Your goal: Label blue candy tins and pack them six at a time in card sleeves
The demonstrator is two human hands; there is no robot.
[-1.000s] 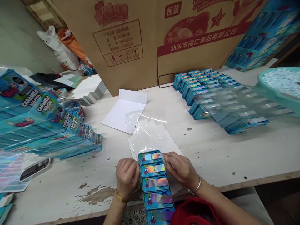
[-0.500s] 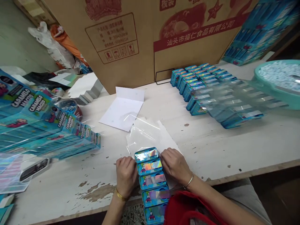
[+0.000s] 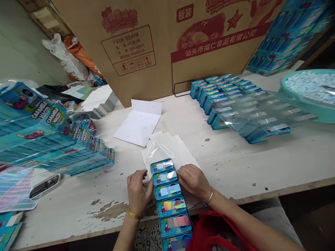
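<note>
A row of small blue tins (image 3: 168, 191) with shiny silver strips runs from the white sheets down past the table's front edge. Clear plastic film (image 3: 160, 150) spreads beyond the top tin over white paper sheets (image 3: 183, 150). My left hand (image 3: 138, 190) is at the row's left side, thumb and forefinger parted, the thumb close against a tin. On the opposite side, my right hand (image 3: 192, 181) has its fingers curled together, fingertips against the row's edge. Whatever those fingertips pinch is hidden. A red cloth (image 3: 220, 232) covers the right side of the lowest tins.
Film-wrapped blue boxes (image 3: 65, 136) are stacked at left, beside a phone (image 3: 45, 186). A folded white card (image 3: 138, 122) lies ahead. Behind it stands a large carton (image 3: 146, 42). More blue tins (image 3: 211, 97) and a turquoise basin (image 3: 300, 104) of pale pieces sit at right.
The row of tins has slid slightly away from me, and another tin shows at its lower end. My left hand's thumb and forefinger have spread apart. My right hand stays beside the row.
</note>
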